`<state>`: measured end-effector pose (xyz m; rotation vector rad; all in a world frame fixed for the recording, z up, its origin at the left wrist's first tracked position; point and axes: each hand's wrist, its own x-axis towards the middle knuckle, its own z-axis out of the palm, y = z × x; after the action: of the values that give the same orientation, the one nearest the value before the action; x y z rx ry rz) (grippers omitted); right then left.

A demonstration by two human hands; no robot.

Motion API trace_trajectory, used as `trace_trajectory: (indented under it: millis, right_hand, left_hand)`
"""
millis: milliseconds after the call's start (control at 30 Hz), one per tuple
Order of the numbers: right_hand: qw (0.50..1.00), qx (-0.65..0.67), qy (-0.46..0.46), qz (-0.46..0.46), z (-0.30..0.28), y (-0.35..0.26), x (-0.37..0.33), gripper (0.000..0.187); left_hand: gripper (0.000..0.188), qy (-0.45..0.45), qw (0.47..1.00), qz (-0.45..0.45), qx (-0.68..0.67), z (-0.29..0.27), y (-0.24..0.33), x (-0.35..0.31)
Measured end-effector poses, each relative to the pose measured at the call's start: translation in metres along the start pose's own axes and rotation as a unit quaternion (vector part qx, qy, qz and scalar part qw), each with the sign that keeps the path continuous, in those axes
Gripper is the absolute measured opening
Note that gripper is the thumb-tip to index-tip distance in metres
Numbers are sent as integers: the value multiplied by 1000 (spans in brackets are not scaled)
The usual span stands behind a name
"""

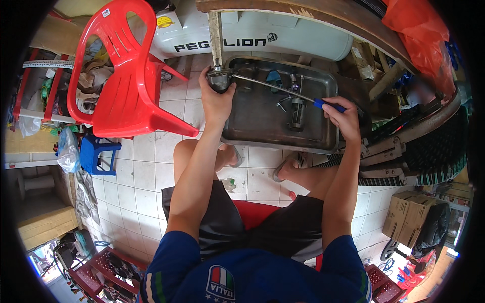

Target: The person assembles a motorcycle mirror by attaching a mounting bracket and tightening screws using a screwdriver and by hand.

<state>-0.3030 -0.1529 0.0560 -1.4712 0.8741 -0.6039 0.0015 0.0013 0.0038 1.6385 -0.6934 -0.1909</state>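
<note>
Gripping a round dark metal part (pixel 219 81), left hand (pixel 217 103) had its fingers and thumb curled around the sides. Part was above the upper left corner of the metal tray (pixel 252 116), with a small threaded-looking fitting pointing up from its top. Right hand (pixel 345 118) was pinching the blue handle of a long screwdriver (pixel 319 103), fingers folded over it. Shaft ran left across the tray, slanting up to the side of the round part. Tip met the part's edge in this view; couldn't tell if it was seated in anything.

Tray contents: a dark cylindrical part (pixel 297 115) lay right of centre, below the shaft. Small metal pieces sat near it, a blue item (pixel 274 79) farther up. Upper left of the tray was dim, details hard to read.

Person was seated, knees apart, feet on white tile floor (pixel 146 174) at the tray's near side. Red plastic chair (pixel 121 91) stood on the left, blue stool (pixel 100 154) just below it. Big white tank (pixel 303 43) lay behind the tray. Cardboard box (pixel 408 217) was at lower right.
</note>
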Motion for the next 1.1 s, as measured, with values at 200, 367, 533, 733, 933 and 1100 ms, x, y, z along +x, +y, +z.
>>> trace_trajectory:
  millis: [200,367,533,733,933,1100]
  right_hand:
    - [1000,-8,-3,-1,1,-1,0,21]
    - [1000,-18,-2,-4,1,-1,0,21]
    - [1000,-22,-1,-4,3,-1,0,22]
    - [994,-99,-12,-51,6,-3,-2,23]
    - [997,-44,-67,-9,6,0,-1,28]
    - [999,-44,-16,-2,9,6,7,34]
  left_hand:
    - [76,-1,1000,7,2,0,-6,1]
    - [77,-2,1000,6,15,0,-3,0]
    - [76,0,1000,4,24,-1,-4,0]
    - [73,21,998,27,47,-4,-2,2]
    - [67,43,996,52,63,-10,0,6]
    - [67,31,996,49,75,-10,1,6]
